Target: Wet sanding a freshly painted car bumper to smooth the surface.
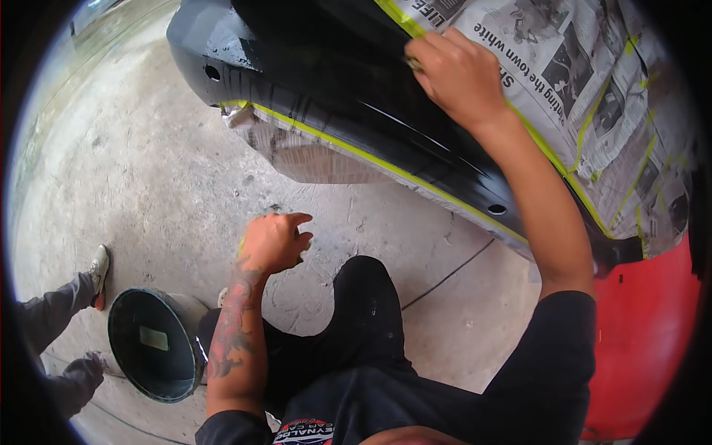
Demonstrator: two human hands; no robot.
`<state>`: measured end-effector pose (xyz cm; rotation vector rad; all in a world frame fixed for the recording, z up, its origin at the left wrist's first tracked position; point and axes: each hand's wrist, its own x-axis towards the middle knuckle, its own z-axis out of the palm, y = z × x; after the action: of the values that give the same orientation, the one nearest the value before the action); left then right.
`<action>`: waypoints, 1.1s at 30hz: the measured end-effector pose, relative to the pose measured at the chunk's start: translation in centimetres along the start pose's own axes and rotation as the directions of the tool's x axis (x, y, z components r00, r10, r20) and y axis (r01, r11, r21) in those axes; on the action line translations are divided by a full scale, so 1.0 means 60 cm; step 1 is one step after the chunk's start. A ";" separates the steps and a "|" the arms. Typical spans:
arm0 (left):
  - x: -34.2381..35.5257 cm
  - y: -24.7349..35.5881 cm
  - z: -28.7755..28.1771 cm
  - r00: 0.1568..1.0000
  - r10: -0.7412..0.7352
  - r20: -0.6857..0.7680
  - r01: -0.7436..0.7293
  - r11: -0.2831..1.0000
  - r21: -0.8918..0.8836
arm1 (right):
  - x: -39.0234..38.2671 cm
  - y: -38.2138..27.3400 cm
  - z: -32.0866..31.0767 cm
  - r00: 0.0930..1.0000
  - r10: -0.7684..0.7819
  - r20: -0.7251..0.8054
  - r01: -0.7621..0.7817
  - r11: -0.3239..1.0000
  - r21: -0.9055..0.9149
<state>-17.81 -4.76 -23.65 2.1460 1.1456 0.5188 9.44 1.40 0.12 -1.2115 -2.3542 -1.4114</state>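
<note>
My right hand (461, 78) is closed near the upper edge of a glossy black car bumper (348, 67). A small olive-yellow piece (414, 64) shows at its fingertips, mostly hidden by the fingers. The hand lies at the border where yellow-green masking tape (545, 148) meets newspaper (571, 67) covering the rest of the car. Over the concrete floor, apart from the bumper, hangs my left hand (273, 243). Its thumb and forefinger are spread, the other fingers curl under, and nothing plainly shows in it. Wet streaks and drips mark the bumper's left end.
A dark bucket (122, 326) stands left of my leg, with water and a pale rectangular block (154, 339) in it. Another person's shoe (99, 274) and legs are beside it. Taped paper (311, 152) hangs under the bumper. A red panel (641, 341) is at the right.
</note>
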 end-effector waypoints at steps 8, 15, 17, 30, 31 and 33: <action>0.005 0.030 -0.004 1.000 0.005 0.013 -0.005 1.000 -0.029 | 0.025 -0.001 0.016 0.998 0.005 0.059 -0.005 1.000 -0.010; -0.009 0.024 -0.006 0.999 0.040 -0.005 -0.040 0.999 0.009 | -0.041 0.012 -0.032 0.989 0.148 0.019 -0.150 0.977 0.150; -0.010 0.023 -0.009 0.999 0.030 0.024 -0.030 0.999 0.019 | -0.048 0.004 -0.041 0.967 0.171 0.186 -0.193 0.976 0.103; -0.009 0.010 -0.012 0.998 0.038 0.049 -0.042 0.997 0.071 | -0.011 -0.009 -0.034 0.963 0.174 0.208 -0.201 0.972 0.120; -0.013 0.014 -0.017 0.999 0.033 0.042 -0.036 0.997 0.074 | -0.023 -0.005 -0.043 0.954 0.186 0.234 -0.214 0.972 0.102; -0.016 0.020 -0.023 0.999 0.021 0.034 -0.024 0.997 0.077 | -0.024 -0.005 -0.038 0.946 0.193 0.260 -0.223 0.971 0.089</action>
<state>-18.45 -5.59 -21.89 2.2281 1.1412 0.4535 9.58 -1.27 0.48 -1.6317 -2.3363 -1.0938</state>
